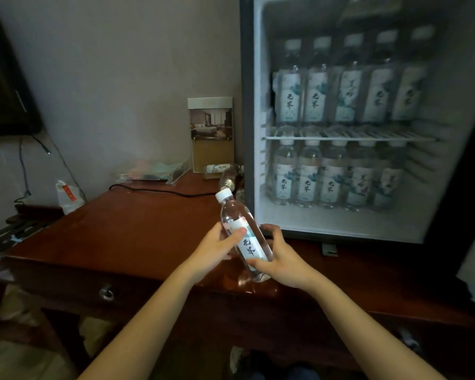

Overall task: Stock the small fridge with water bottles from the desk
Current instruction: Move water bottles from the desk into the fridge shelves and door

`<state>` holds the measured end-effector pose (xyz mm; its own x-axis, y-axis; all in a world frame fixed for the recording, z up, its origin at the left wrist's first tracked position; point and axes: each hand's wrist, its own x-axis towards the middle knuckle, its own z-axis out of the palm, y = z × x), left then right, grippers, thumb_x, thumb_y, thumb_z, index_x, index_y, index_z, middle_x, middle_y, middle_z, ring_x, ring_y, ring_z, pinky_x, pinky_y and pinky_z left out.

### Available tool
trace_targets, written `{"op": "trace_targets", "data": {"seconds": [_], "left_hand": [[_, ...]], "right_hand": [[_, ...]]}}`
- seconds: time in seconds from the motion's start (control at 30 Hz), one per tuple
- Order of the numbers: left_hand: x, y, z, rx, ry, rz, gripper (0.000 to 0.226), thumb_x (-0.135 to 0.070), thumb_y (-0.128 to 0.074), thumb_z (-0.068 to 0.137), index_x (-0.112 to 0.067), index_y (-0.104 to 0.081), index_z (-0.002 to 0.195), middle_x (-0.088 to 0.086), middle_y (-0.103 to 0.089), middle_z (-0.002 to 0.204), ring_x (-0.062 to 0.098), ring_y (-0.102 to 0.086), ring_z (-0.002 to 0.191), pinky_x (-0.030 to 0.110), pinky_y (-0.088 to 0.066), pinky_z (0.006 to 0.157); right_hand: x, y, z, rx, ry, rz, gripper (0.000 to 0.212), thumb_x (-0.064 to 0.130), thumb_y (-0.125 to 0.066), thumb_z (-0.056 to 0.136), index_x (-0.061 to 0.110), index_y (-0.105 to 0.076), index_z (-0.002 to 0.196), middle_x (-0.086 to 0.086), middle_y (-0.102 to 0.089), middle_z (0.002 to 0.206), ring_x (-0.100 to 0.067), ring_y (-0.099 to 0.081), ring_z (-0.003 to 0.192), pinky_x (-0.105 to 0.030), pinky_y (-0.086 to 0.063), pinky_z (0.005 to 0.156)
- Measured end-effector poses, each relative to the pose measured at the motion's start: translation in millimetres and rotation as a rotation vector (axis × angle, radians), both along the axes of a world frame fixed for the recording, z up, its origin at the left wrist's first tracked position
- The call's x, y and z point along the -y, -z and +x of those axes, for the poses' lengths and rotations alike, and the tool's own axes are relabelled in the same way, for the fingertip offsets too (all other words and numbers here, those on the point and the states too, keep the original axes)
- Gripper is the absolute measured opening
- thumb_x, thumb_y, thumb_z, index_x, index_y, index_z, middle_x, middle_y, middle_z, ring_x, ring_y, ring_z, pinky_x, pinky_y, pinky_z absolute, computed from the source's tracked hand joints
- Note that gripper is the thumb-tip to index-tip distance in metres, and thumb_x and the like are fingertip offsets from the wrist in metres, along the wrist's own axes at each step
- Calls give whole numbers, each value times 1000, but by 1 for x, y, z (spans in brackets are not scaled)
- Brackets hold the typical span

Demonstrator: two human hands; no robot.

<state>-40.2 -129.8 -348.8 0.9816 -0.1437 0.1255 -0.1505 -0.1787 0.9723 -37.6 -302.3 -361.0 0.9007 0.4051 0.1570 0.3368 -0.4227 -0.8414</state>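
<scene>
left hand (214,251), right hand (283,266) grip bottle (237,213) | above desk (121,231) | near fridge (248,138) edge

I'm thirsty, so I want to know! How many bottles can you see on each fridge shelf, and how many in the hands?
Top shelf bottles, front row: 5
Bottom shelf bottles, front row: 5
Held bottle, in left hand and right hand: 1
Total: 11
</scene>
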Motion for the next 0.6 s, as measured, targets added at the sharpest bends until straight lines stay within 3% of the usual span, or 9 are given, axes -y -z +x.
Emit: {"op": "trace_targets", "data": {"seconds": [0.2, 0.33, 0.5, 0.6], "left_hand": [[55, 13, -8, 21, 117, 31, 28, -25, -63, 87, -31, -52, 112, -4, -66, 112, 10, -64, 102, 34, -53, 89], [88, 14, -9, 83, 189, 80, 29, -24, -63, 87, -31, -53, 114, -4, -66, 112, 7, -64, 103, 36, -50, 95], [126, -9, -6, 171, 248, 42, 33, -27, -61, 88, -32, -51, 119, -6, -65, 116, 7, -62, 106, 35, -50, 95], [148, -40, -2, 237, 284, -21, 42, -25, -59, 89, -26, -46, 129, -7, -63, 119, 5, -62, 106, 26, -51, 90]], "right_hand": [[46, 5, -26, -61, 40, 145, 71, 16, -66, 86, 17, -16, 137, 6, -59, 116, -3, -64, 100, -19, -53, 80], [73, 9, -40, -49, 97, 199, 69, 14, -64, 87, 17, -16, 137, 5, -61, 118, -3, -63, 106, -20, -52, 85], [103, -14, -44, 58, 204, 238, 68, 11, -64, 87, 16, -20, 138, 10, -60, 114, 3, -62, 101, -15, -51, 81], [116, -38, -39, 167, 268, 273, 72, 14, -65, 86, 25, -17, 137, 20, -55, 115, 9, -59, 103, -17, -49, 89]]}}
